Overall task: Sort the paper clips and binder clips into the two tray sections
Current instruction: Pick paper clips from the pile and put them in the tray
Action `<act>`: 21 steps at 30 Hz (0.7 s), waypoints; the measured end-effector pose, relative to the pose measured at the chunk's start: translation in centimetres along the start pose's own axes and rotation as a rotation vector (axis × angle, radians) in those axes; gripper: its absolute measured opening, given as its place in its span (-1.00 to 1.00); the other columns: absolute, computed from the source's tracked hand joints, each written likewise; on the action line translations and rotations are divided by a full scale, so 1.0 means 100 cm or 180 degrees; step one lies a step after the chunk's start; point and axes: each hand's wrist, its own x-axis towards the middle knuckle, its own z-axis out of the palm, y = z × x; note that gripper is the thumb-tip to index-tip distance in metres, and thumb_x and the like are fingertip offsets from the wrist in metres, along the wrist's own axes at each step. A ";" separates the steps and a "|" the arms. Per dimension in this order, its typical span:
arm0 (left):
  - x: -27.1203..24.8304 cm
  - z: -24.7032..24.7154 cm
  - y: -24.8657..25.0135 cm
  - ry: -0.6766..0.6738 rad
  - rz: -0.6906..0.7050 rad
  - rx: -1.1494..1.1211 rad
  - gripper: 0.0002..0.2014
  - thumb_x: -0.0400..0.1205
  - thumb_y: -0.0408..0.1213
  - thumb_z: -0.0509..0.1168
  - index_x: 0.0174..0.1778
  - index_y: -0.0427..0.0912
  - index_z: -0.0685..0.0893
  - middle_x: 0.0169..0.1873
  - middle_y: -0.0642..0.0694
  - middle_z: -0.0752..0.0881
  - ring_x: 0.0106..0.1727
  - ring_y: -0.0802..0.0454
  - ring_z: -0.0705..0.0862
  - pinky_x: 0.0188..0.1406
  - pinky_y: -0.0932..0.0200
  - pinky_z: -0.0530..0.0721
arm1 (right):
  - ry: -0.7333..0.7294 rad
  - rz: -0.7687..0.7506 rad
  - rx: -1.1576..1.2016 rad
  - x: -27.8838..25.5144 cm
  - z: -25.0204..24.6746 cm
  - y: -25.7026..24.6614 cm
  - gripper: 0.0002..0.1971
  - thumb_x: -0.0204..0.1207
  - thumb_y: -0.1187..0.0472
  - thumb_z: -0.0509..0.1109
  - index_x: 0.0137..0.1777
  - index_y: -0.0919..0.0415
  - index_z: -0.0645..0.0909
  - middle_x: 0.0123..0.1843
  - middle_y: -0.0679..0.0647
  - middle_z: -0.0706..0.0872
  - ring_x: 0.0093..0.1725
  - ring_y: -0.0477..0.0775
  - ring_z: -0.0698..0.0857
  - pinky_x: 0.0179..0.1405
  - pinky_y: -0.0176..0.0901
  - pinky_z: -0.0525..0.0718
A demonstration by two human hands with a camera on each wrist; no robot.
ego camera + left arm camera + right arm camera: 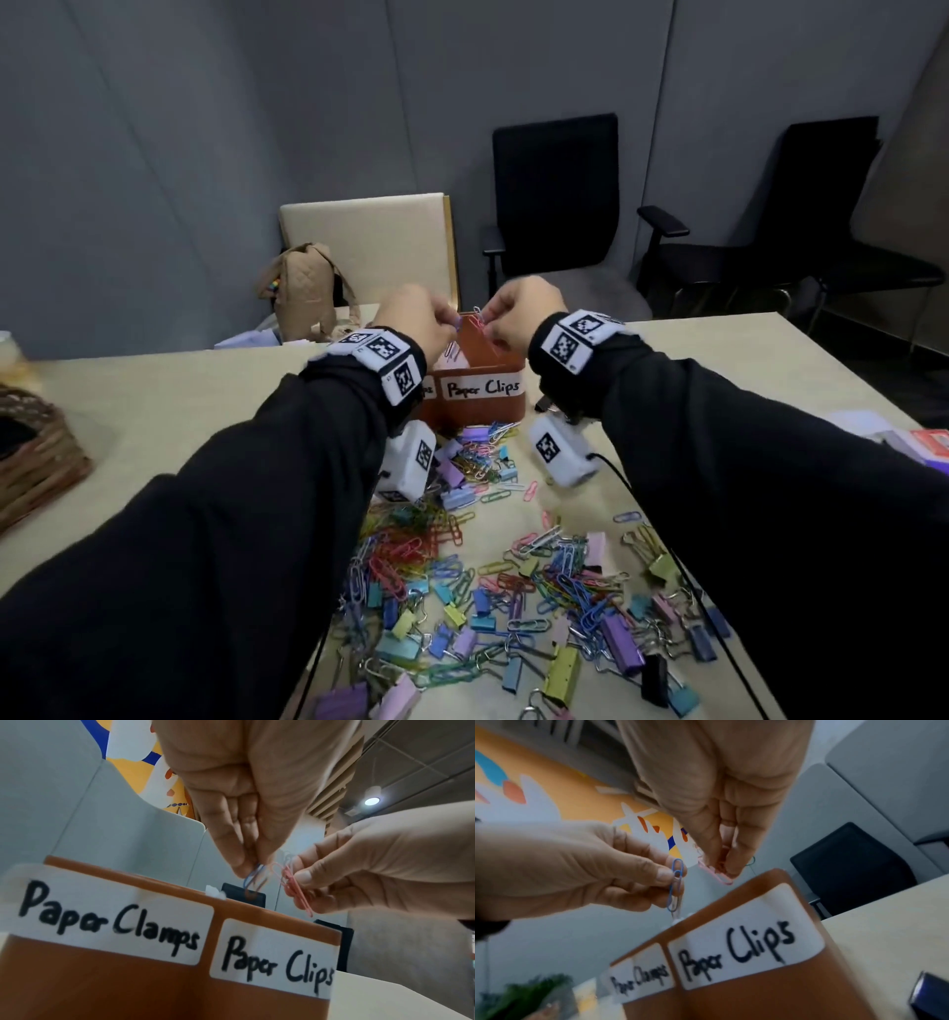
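Observation:
An orange-brown tray (477, 411) (128, 990) (770, 1000) stands mid-table, its two sections labelled "Paper Clamps" and "Paper Clips". Both hands hover just above its rim. My left hand (418, 321) (246, 870) (672, 880) pinches blue and grey paper clips (253, 882) (675, 888) that hang down. My right hand (513, 318) (722, 870) (300, 876) pinches a bunch of pink paper clips (478, 324) (295, 888) (716, 877) over the "Paper Clips" section. A mixed pile of coloured paper clips and binder clips (513, 580) covers the table in front of the tray.
A wicker basket (36, 452) sits at the table's left edge, coloured boxes (919, 447) at the right. A tan backpack (308, 288) and a beige chair (375, 241) stand behind the table, black office chairs (560, 200) farther right. Black cables trail from both wrists.

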 end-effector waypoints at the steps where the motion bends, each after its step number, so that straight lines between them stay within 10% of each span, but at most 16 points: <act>1: 0.000 0.003 -0.003 0.0013 -0.0030 -0.0010 -0.82 0.60 -0.33 0.34 0.04 -0.09 0.81 -0.14 -0.06 0.79 -0.02 -0.03 0.74 0.01 0.21 0.63 | 0.0011 -0.0008 -0.0088 0.001 0.000 0.001 -0.83 0.39 0.35 0.49 -0.30 0.05 0.75 -0.16 0.10 0.81 -0.14 0.08 0.78 -0.01 -0.07 0.77; 9: -0.042 0.017 -0.002 -0.0727 0.0563 0.0591 -0.94 0.48 -0.13 0.47 -0.16 0.04 0.77 -0.08 0.09 0.68 -0.08 0.10 0.70 -0.11 0.22 0.66 | -0.0225 -0.0582 -0.0401 -0.033 -0.019 0.019 -0.85 0.38 0.32 0.52 -0.32 0.05 0.71 -0.43 -0.15 0.66 -0.45 -0.23 0.57 -0.34 -0.29 0.57; 15: -0.081 0.044 0.000 -0.1961 0.1008 0.0849 -0.82 0.44 -0.11 0.55 -0.09 -0.02 0.80 -0.28 0.15 0.68 -0.20 0.18 0.64 -0.23 0.34 0.54 | -0.2352 -0.1056 -0.1456 -0.110 -0.035 0.040 -0.84 0.38 0.36 0.54 -0.10 0.10 0.80 -0.29 -0.11 0.76 -0.40 -0.36 0.59 -0.30 -0.50 0.55; 21: -0.103 0.060 0.017 -0.2272 0.1297 0.0807 -0.87 0.48 -0.15 0.49 -0.11 -0.07 0.83 -0.22 0.04 0.80 -0.26 0.11 0.68 -0.40 0.33 0.52 | -0.2687 -0.1572 -0.2157 -0.148 -0.032 0.059 -0.62 0.43 0.26 0.45 0.25 -0.04 0.71 0.16 -0.03 0.72 0.08 0.08 0.67 0.06 -0.16 0.59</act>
